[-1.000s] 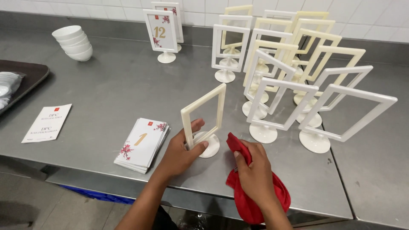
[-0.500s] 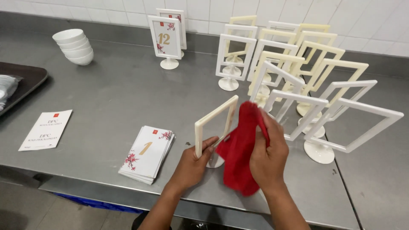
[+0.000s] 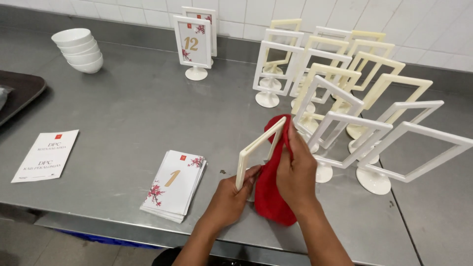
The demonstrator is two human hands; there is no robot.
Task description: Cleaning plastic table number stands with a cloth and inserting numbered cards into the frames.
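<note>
Head view shows the steel desk (image 3: pixel 123 108) running wide, its near edge just under the person's wrists and its far side closed by a tiled wall. Biggest on it is the cluster of empty cream frames (image 3: pixel 345 103) at the far right, crowded close together and standing just beside the work, so there is little room to swing rightward. Leftward the surface lies open as far as a printed sheet (image 3: pixel 45 155) and a dark tray (image 3: pixel 19 91) at the left border, with stacked white bowls (image 3: pixel 79 49) far left and a filled frame with a numbered card (image 3: pixel 192 44) behind.

Compared with half a second ago, the held frame (image 3: pixel 258 150) is tilted further over and the red cloth (image 3: pixel 271 192) has dropped lower, draping down onto the desk (a second ago it was bunched low in the fist). The left hand (image 3: pixel 231 197) is closed around the frame's lower end; the right hand (image 3: pixel 295 172) presses the cloth against the frame's upper edge, fingers wrapped over it. A stack of numbered cards (image 3: pixel 172 184) sits just left of the left hand.
</note>
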